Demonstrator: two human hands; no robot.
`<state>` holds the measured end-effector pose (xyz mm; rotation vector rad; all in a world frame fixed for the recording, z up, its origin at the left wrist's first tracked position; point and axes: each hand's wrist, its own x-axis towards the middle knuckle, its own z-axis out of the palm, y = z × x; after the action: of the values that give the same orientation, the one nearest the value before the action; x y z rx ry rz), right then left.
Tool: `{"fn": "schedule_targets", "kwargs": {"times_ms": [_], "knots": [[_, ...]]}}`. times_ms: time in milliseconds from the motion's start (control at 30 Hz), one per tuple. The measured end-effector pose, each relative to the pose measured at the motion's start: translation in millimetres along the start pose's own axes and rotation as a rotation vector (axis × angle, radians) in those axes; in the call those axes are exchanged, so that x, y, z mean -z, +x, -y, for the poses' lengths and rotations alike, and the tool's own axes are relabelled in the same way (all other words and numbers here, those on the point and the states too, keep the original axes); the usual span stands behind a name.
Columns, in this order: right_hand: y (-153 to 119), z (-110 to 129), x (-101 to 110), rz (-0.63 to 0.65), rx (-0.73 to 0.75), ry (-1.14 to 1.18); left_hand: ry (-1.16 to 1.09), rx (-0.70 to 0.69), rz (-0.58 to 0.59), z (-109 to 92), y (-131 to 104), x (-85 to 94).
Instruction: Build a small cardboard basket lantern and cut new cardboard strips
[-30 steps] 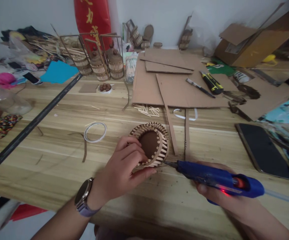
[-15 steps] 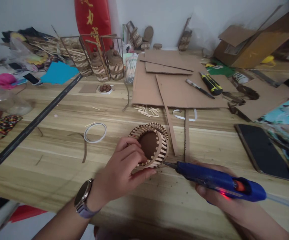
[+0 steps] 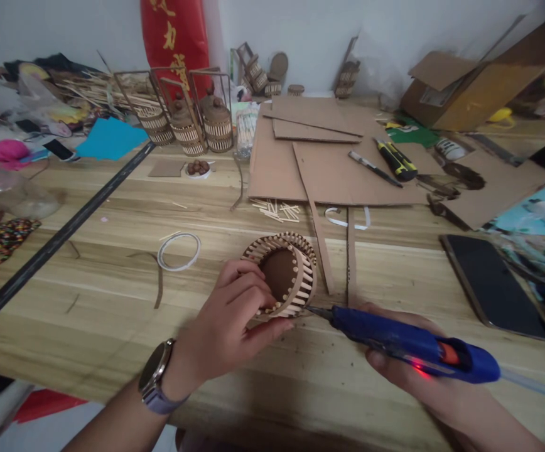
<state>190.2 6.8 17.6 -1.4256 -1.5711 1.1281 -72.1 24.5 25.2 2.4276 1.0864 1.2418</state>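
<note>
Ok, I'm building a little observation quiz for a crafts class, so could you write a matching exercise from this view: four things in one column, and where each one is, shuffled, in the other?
Things
1. Blue plastic glue gun
2. Round basket-like piece of pale sticks and brown cardboard
3. Yellow-and-black hand tool
4. Large dark rectangular phone

Places
A. On a flat brown cardboard sheet, beside a slim dark pen
B. Held by the left hand
C. On the wooden table, near the picture's right edge
D. Held by the right hand

Pairs: 1-D, 2-B, 3-A, 4-C
</note>
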Motion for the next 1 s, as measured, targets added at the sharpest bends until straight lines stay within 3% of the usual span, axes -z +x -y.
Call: {"fn": "schedule_targets", "kwargs": {"times_ms": [167,467,567,700,833,1000], "knots": [[1.9,0.6,-1.3,-0.006,0.056,0.003,0.010,0.001,-0.003,-0.7,0.6,0.9],[-6.5,-22.1,-0.8,-0.129,0.087,0.029,-0.003,0.003,-0.005,-1.2,0.8,0.9],[-3.1,-14.8,-1.9,-0.079,0.095,0.039,-0.014,0.008,0.006,-1.1,0.5,0.9],[7.0,-1.9,1.0,0.078,0.152,0.057,-0.033,0.036,0.016,-0.8,0.2,2.0],[12.9,-4.9,8.4,0.155,0.214,0.028,-0.083,0.111,0.006,-0.5,-0.7,3.3],[11.1,-11.1,0.3,-0.014,0.142,0.152,-0.127,0.172,0.004,-6.1,-2.4,0.0]]}}
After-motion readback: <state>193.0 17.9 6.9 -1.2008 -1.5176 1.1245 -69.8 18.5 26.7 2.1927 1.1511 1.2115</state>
